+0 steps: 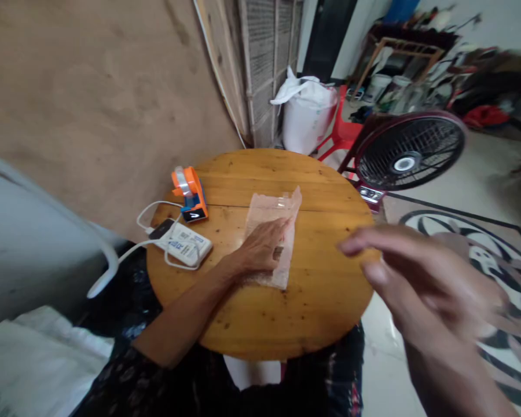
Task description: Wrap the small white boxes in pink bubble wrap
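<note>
A pinkish, see-through sheet of bubble wrap (264,211) lies on the round wooden table (330,266). My left hand (264,246) rests on it, bent fingers holding it toward its right edge. Between thumb and fingers shows a small brownish patch (278,252), too small to name. Off the table's right side, close to the camera, my right hand (429,284) is raised and blurred by motion. Its thumb and forefinger are apart with nothing between them. An orange and blue tape dispenser (193,197) with a roll of clear tape stands at the table's left back.
A white power bank (184,246) with looped white cable lies at the table's left edge. Beyond the table stand a white sack (308,113), a red plastic chair (342,124) and a fan (410,150). A wooden panel (104,104) borders the left.
</note>
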Tool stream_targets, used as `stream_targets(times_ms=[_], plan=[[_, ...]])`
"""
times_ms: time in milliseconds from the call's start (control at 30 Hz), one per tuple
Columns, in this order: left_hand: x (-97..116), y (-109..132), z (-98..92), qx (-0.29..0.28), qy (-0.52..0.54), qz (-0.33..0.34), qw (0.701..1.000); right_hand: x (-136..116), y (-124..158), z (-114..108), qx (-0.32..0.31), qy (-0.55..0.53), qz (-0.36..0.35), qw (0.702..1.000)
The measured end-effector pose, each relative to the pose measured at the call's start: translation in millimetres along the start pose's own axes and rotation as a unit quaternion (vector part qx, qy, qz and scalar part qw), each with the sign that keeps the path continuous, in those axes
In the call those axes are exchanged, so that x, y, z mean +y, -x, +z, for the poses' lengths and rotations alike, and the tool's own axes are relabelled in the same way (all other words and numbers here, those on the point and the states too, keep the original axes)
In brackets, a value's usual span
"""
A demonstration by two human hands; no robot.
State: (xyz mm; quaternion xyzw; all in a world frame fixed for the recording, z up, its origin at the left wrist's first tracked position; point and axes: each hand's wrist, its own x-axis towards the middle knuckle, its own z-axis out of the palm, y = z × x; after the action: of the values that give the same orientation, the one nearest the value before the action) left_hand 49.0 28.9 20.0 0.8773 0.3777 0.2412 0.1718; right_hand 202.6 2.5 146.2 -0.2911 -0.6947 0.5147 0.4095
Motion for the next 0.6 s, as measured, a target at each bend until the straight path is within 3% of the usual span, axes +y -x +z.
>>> stream_targets(times_ms=[133, 267, 400, 500, 600], plan=[[4, -2, -2.8, 0.008, -0.063, 0.031, 0.997, 2, -27, -14, 0.033, -0.011, 0.011, 0.999], [10, -2, -4.0, 0.006, -0.086, 0.086, 0.992, 26, -44, -21, 0.063, -0.05, 0.025, 0.996], [14, -2, -5.3, 0.015, -0.094, 0.089, 0.991, 41, -56, -22, 0.08, -0.082, 0.065, 0.991], [16, -2, -8.0, 0.015, -0.082, 0.081, 0.993, 31, -23, -37, 0.131, -0.026, 0.032, 0.99], [19, -2, -9.8, 0.012, -0.057, 0.079, 0.995, 21, 52, -71, 0.247, 0.078, -0.012, 0.966]])
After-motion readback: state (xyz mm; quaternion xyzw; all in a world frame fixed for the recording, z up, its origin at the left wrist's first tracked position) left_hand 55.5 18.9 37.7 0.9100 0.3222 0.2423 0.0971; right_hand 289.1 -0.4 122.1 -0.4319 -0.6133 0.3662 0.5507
